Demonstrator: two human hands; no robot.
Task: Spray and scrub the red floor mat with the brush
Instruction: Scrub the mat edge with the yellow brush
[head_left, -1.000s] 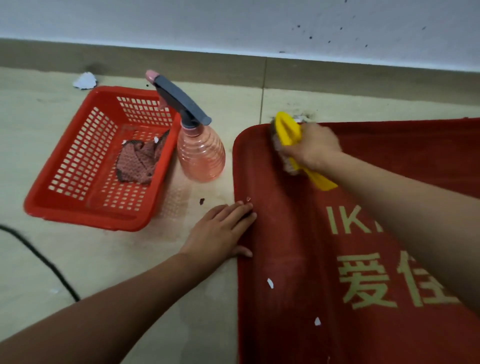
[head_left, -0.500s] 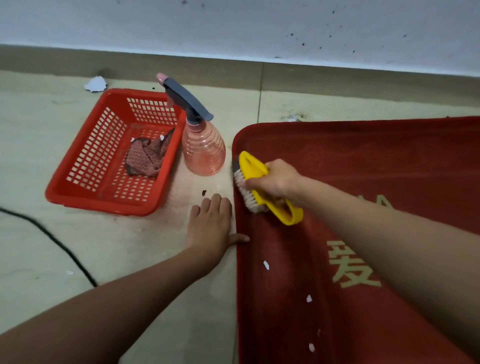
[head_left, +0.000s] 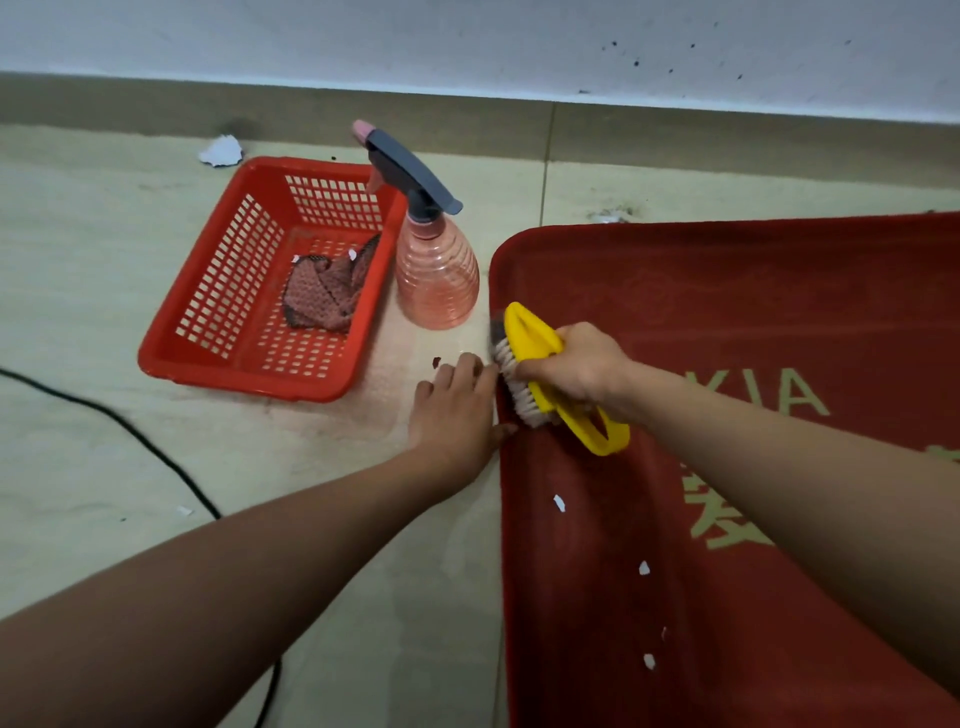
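Right hand (head_left: 576, 364): grips brush (head_left: 532, 338), scrubs mat (head_left: 727, 291) at left edge | left hand (head_left: 457, 410): flat, thumb on edge, likely steadying it

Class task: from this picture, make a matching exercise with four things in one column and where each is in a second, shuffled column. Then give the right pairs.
Column 1
1. brush
2. spray bottle
3. cloth
4. left hand

Column 2
A. lying inside the red basket
B. flat on the floor, thumb at the mat's edge
C. gripped by the right hand, bristles on the mat
D. standing upright between the basket and the mat

Pairs: 1-C, 2-D, 3-A, 4-B
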